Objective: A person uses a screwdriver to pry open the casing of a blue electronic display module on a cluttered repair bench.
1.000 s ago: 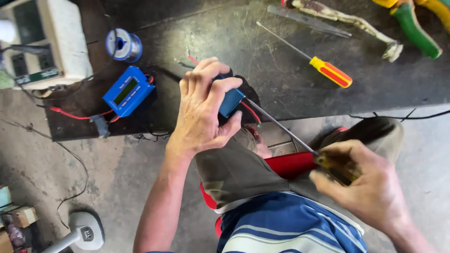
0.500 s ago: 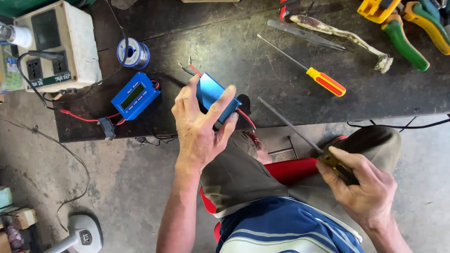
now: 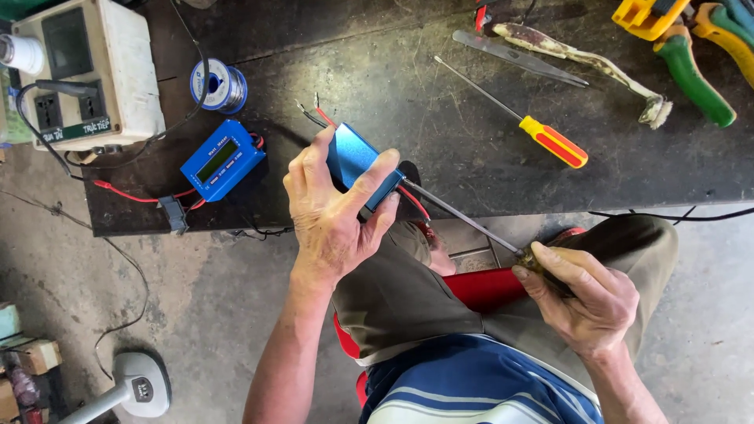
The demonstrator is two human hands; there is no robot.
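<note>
Left hand gripping blue box, right hand closed round screwdriver — tip at box's end

Soft daylight fell evenly from above, and the dark worktop gave back a pale sheen near its middle. Shadows stayed faint under the hands. The view was sharp throughout, bowing slightly toward its edges.

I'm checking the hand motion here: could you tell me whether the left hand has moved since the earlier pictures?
Yes. The left hand with its blue box has shifted away from the blue meter, toward the orange-handled screwdriver lying on the bench.
</note>
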